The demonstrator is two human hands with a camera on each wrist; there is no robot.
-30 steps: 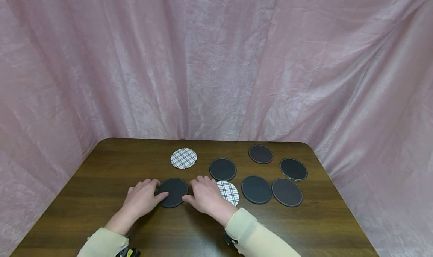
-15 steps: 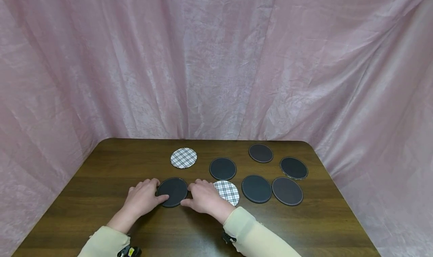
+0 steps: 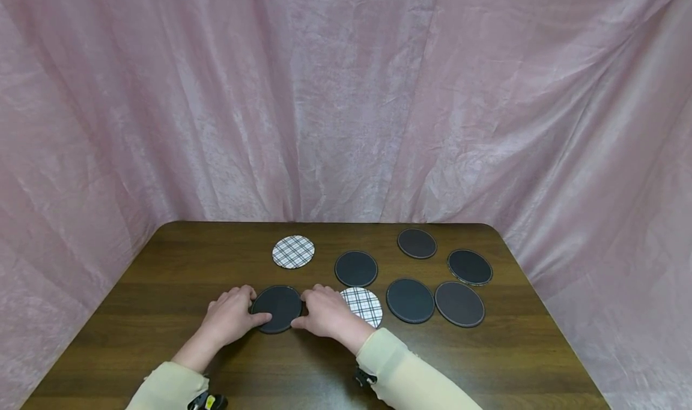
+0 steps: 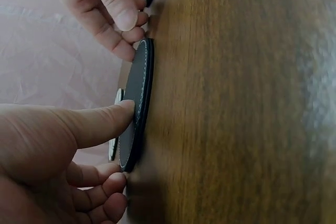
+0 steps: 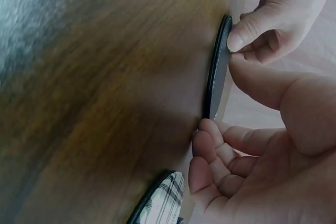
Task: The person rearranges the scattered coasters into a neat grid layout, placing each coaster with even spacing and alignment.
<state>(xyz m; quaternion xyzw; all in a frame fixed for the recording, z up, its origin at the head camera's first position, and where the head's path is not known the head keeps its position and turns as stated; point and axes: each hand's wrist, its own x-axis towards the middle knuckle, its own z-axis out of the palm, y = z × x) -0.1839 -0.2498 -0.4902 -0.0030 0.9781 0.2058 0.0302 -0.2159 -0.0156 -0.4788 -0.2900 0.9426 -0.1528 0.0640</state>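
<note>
Dark coaster lies flat on table, pinched edgewise by left hand and right hand.

There are six dark round leather coasters and two white checked round coasters on the brown wooden counter. That makes eight coasters.
</note>
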